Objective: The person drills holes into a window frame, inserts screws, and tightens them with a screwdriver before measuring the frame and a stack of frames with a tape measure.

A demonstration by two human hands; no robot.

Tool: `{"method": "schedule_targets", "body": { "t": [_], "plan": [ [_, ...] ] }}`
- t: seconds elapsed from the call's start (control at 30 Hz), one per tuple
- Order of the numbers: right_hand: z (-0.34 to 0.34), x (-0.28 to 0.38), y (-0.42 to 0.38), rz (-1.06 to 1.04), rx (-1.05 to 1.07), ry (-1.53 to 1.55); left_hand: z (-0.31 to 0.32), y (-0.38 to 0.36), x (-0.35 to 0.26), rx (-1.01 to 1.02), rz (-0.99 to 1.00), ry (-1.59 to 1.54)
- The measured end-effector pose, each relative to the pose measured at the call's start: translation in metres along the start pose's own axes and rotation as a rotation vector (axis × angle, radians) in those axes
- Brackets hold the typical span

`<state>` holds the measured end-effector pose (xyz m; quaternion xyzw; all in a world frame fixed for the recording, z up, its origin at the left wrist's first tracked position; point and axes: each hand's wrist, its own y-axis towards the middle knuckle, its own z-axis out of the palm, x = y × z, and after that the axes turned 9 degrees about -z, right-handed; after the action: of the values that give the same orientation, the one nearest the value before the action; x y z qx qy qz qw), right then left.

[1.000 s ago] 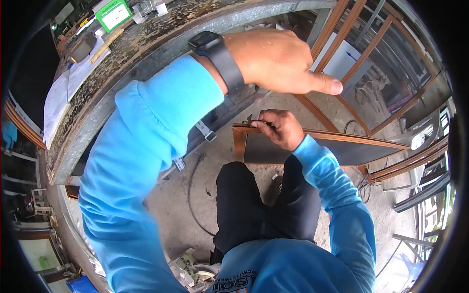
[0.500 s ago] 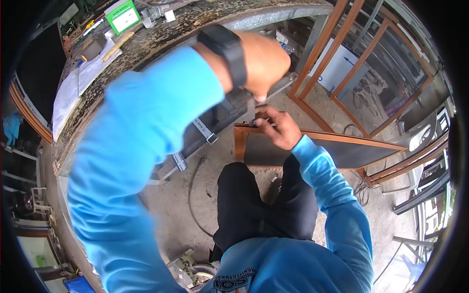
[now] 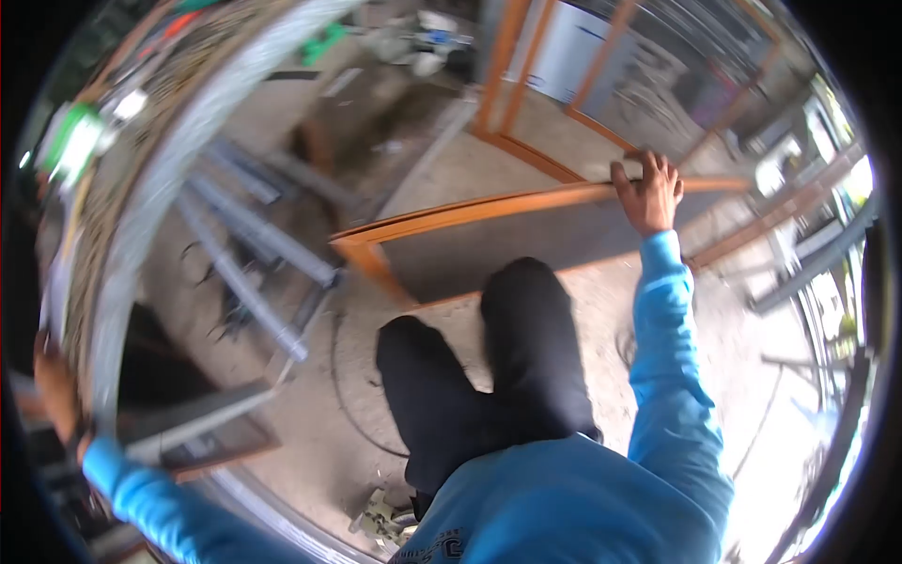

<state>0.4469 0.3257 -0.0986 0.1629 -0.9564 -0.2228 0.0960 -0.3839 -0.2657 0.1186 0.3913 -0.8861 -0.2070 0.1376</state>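
Observation:
A brown-framed panel with a dark grey infill, like a window screen (image 3: 460,208), stands on its long edge in front of my knees. My right hand (image 3: 650,195) is closed over its top rail toward the right, fingers curled across the frame. Far to the left, my left hand (image 3: 58,390) is at the outer side of the workbench (image 3: 141,179). Motion blur smears its fingers, so whether it holds anything does not show.
Grey metal profiles (image 3: 246,273) lie below the bench. More brown frames (image 3: 498,85) lean behind the panel. A dark cable (image 3: 340,376) curves over the floor by my left knee. A metal tool or machine (image 3: 383,517) sits lower down.
My hands were close together at the panel's left corner, around a small flat piece. My left hand has swung far left to the bench; my right hand has moved right along the top rail.

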Motion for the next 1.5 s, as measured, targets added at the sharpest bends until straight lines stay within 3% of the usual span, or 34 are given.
{"method": "schedule_targets", "body": {
  "t": [0.03, 0.07, 0.13, 0.23, 0.27, 0.37, 0.43, 0.5, 0.6, 0.67, 0.77, 0.87, 0.93, 1.03, 1.13, 1.17, 1.3, 1.5],
  "plan": [
    [0.012, -0.032, 0.006, 0.162, -0.106, -0.005, -0.018, 0.002, -0.024, 0.078, -0.146, -0.013],
    [0.032, -0.066, 0.007, 0.313, -0.218, -0.011, -0.018, 0.012, -0.010, 0.009, -0.022, 0.142],
    [0.061, -0.113, 0.003, 0.579, -0.285, 0.361, -0.041, 0.015, -0.032, -0.108, 0.067, 0.346],
    [0.052, -0.093, -0.009, 0.730, -0.400, 0.655, -0.083, -0.022, -0.222, -0.322, 0.015, 0.011],
    [0.025, -0.065, -0.006, 0.953, -0.370, 0.943, -0.091, -0.035, -0.275, -0.303, -0.003, -0.109],
    [0.008, -0.068, -0.015, 1.304, -0.018, 1.157, -0.094, -0.055, -0.387, -0.118, 0.199, -0.233],
    [0.004, -0.075, -0.022, 1.430, -0.005, 1.183, -0.091, -0.056, -0.426, 0.000, 0.377, -0.288],
    [-0.043, -0.041, -0.027, 1.279, 0.111, 1.149, -0.103, -0.055, -0.447, 0.159, 0.389, -0.453],
    [-0.138, 0.034, -0.020, 1.178, -0.101, 1.120, -0.152, -0.053, -0.468, 0.448, 0.347, -0.704],
    [-0.176, 0.033, -0.019, 1.013, -0.067, 1.049, -0.181, -0.044, -0.473, 0.594, 0.404, -0.734],
    [-0.242, 0.030, 0.004, 0.827, -0.061, 0.970, -0.221, -0.017, -0.472, 0.652, 0.476, -0.808],
    [-0.309, 0.003, 0.051, 0.617, 0.012, 0.805, -0.247, 0.011, -0.470, 0.617, 0.501, -0.830],
    [-0.333, -0.041, 0.072, 0.565, 0.186, 0.806, -0.262, 0.026, -0.474, 0.590, 0.501, -0.864],
    [-0.398, -0.063, 0.100, 0.213, 0.270, 0.733, -0.271, 0.034, -0.486, 0.531, 0.504, -0.919],
    [-0.424, -0.082, 0.110, 0.199, 0.381, 0.586, -0.290, 0.036, -0.515, 0.544, 0.466, -0.994],
    [-0.434, -0.082, 0.117, 0.203, 0.330, 0.669, -0.294, 0.038, -0.524, 0.520, 0.484, -0.988],
    [-0.467, -0.118, 0.148, 0.272, 0.545, 0.518, -0.317, 0.053, -0.560, 0.489, 0.601, -1.002],
    [-0.499, -0.137, 0.150, 0.169, 0.699, 0.405, -0.317, 0.063, -0.628, 0.443, 0.613, -0.979]
  ]
}}
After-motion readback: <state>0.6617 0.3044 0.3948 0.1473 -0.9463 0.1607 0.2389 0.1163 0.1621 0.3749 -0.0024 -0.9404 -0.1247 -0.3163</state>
